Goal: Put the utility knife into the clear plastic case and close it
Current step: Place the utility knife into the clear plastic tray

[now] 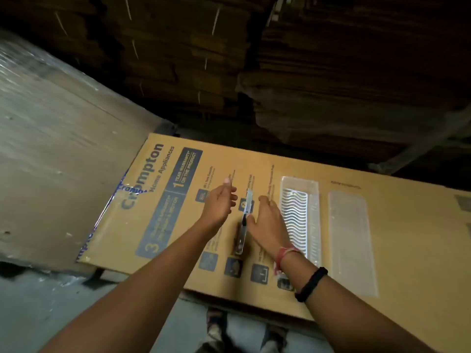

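Left hand (pixel 219 203): raised a little over the flat tan printed cardboard box (pixel 407 225) that serves as the tabletop. Fingers loosely spread and slightly curled, palm turned toward the right. It grips nothing and touches nothing visible.

Right hand (pixel 267 220): low over the cardboard, fingers extended and parted, palm down. The thumb tip lies at the dark slider part of the knife; whether it presses on it or is just beside it cannot be told. No closed grip around the knife.

Slim silver metal utility knife (pixel 243 222): lies lengthwise on the cardboard between the two hands, just left of the right hand's thumb and right of the left hand's wrist. Far end points away from the person, near end toward them. It is outside the case.

Clear plastic case tray with a wavy ribbed insert (pixel 300 215): lies open on the cardboard just right of the right hand, its long side parallel to the knife. The right wrist overlaps its near left corner in the view.

Flat clear plastic lid panel (pixel 353 240): beside the tray, further right, well apart from both hands. Whether it joins the tray cannot be told.

Right forearm carries a red thread band (pixel 284 254) at the wrist and a black band (pixel 311 284) further up.
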Tool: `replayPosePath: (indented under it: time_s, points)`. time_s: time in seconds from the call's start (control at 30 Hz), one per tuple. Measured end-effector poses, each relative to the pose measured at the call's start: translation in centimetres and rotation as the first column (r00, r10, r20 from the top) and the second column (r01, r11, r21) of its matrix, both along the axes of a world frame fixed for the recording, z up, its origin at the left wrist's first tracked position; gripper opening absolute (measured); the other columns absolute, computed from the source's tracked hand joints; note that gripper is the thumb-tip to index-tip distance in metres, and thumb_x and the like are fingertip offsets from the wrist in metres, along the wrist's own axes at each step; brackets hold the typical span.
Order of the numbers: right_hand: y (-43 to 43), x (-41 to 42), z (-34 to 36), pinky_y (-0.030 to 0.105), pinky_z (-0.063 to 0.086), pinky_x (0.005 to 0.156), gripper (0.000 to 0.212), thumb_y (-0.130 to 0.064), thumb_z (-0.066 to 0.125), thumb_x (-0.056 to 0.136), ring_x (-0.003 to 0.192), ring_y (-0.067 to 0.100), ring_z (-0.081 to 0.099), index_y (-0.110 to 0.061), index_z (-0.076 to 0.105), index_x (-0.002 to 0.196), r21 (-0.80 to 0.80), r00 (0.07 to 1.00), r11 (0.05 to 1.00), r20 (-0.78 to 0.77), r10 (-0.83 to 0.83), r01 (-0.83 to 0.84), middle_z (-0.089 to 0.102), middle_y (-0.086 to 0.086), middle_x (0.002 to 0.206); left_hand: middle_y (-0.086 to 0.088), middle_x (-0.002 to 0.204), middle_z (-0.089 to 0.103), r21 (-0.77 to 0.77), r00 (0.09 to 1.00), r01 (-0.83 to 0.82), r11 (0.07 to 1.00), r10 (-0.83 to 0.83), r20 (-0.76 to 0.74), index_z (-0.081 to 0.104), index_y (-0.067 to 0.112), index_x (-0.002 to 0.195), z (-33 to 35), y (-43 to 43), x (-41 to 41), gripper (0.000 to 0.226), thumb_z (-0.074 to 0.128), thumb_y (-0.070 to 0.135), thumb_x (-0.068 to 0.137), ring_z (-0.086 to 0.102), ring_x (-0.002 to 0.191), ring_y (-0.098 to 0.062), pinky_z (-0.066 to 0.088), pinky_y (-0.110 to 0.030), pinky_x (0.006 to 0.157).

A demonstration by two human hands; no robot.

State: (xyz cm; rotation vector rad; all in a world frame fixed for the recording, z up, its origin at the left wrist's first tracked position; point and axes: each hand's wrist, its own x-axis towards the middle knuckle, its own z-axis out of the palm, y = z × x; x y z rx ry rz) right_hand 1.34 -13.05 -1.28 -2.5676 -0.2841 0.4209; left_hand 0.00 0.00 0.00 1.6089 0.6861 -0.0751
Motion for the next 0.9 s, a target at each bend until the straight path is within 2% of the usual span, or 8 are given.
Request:
replayPosePath:
  time_s: [0.13,0.23,0.33,0.43,0.57,0.67,0.77,0.9]
  points:
    - [1.8,0.5,-2.3,0.040,0.055,0.079,0.039,-0.027,0.058,0.085,0.098,0.034,0.062,-0.012,0.050,0.120,0.046,0.959,0.980,-0.218,-0.180,0.194,0.062,0.014,0.114,-0.013,0.102,0.067,-0.080,0.998,-0.016,0.997,0.010,-0.068,0.063,0.007,0.114,-1.7,0.8,0.5,0.062,0.023,0.053,0.101,0.063,0.095,-0.027,0.050,-0.046,0.091]
    - [2.3,1.0,-4.0,0.032,0.045,0.070,0.031,-0.030,0.058,0.089,0.096,0.034,0.063,-0.009,0.053,0.111,-0.033,0.933,0.962,-0.240,-0.269,0.269,0.064,0.014,0.109,-0.012,0.105,0.069,-0.118,0.994,0.000,0.993,-0.013,-0.108,0.064,0.010,0.111,-3.0,1.9,0.7,0.065,0.018,0.054,0.101,0.065,0.098,-0.026,0.050,-0.044,0.090]
    - [2.8,1.5,-4.8,0.034,0.048,0.070,0.034,-0.037,0.060,0.088,0.093,0.036,0.066,-0.008,0.056,0.105,-0.085,0.898,0.939,-0.274,-0.345,0.334,0.068,0.014,0.104,-0.012,0.105,0.069,-0.164,0.991,-0.010,0.986,-0.012,-0.133,0.065,0.016,0.100,-3.8,2.8,1.3,0.062,0.015,0.054,0.101,0.066,0.098,-0.025,0.051,-0.039,0.086]
    - [3.4,1.8,-5.6,0.035,0.051,0.070,0.034,-0.039,0.061,0.087,0.091,0.037,0.067,-0.008,0.057,0.101,-0.078,0.891,0.927,-0.254,-0.375,0.368,0.070,0.015,0.102,-0.015,0.105,0.069,-0.209,0.986,-0.039,0.977,0.004,-0.164,0.065,0.009,0.107,-4.6,2.9,2.1,0.065,0.017,0.052,0.102,0.065,0.096,-0.026,0.052,-0.035,0.080]
    - [4.1,2.0,-6.3,0.039,0.057,0.074,0.040,-0.036,0.066,0.085,0.093,0.036,0.068,-0.005,0.056,0.107,-0.116,0.881,0.910,-0.226,-0.415,0.399,0.071,0.016,0.103,-0.015,0.102,0.068,-0.240,0.983,-0.036,0.970,-0.009,-0.184,0.064,0.002,0.114,-5.5,2.5,2.8,0.068,0.019,0.052,0.102,0.065,0.090,-0.024,0.051,-0.034,0.078]
    - [4.2,2.1,-6.5,0.040,0.058,0.076,0.031,-0.028,0.065,0.086,0.094,0.035,0.067,-0.006,0.058,0.106,-0.146,0.887,0.913,-0.223,-0.405,0.381,0.070,0.014,0.104,-0.013,0.097,0.069,-0.265,0.983,-0.040,0.963,-0.009,-0.182,0.064,0.005,0.107,-6.0,2.1,3.1,0.063,0.021,0.051,0.102,0.066,0.086,-0.023,0.049,-0.031,0.069]
    - [3.7,2.3,-6.5,0.038,0.055,0.069,0.020,-0.028,0.067,0.081,0.087,0.035,0.066,-0.011,0.059,0.088,-0.134,0.875,0.909,-0.248,-0.416,0.394,0.069,0.012,0.093,-0.014,0.096,0.070,-0.268,0.981,-0.030,0.963,-0.023,-0.191,0.064,0.004,0.106,-6.3,1.6,3.2,0.059,0.025,0.049,0.102,0.067,0.085,-0.022,0.050,-0.028,0.064]
    - [3.2,2.0,-6.8,0.037,0.051,0.056,0.028,-0.026,0.071,0.077,0.075,0.033,0.064,-0.014,0.047,0.068,-0.114,0.867,0.907,-0.266,-0.422,0.406,0.065,0.013,0.083,-0.013,0.082,0.061,-0.249,0.987,-0.015,0.969,-0.026,-0.158,0.060,0.003,0.098,-6.8,1.2,3.2,0.032,0.045,0.031,0.102,0.059,0.072,-0.020,0.050,-0.018,0.055]
